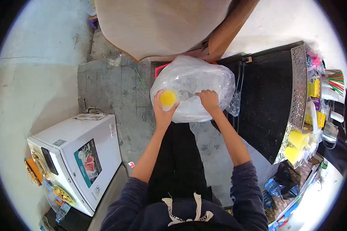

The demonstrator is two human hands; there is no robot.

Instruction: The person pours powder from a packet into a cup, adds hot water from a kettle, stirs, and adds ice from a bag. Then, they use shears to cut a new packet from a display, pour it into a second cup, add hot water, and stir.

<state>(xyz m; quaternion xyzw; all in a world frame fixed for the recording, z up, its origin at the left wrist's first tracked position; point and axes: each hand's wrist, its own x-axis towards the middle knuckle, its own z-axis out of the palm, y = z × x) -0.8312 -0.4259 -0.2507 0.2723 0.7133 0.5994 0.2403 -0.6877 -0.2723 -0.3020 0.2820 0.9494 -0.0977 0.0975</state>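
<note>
My left hand [164, 114] is wrapped around a clear cup [168, 99] of yellow drink, held over the left side of a large clear plastic bag [216, 82]. Chunks of ice [200, 81] fill the bag, which sits in a red container [160, 69] whose rim shows only at the back. On the right, my right hand [209, 101] is closed on the handle of a metal spoon [187, 94]. The spoon points left toward the cup, low over the ice. Its tip is hard to make out.
A white freezer [77, 154] stands at left. To the right is a black-topped counter [266, 96] with a perforated metal edge, yellow cups [297, 140] and straws [336, 81] beyond it. A brown-edged board [162, 27] is ahead. Water bottles [273, 188] lie at lower right.
</note>
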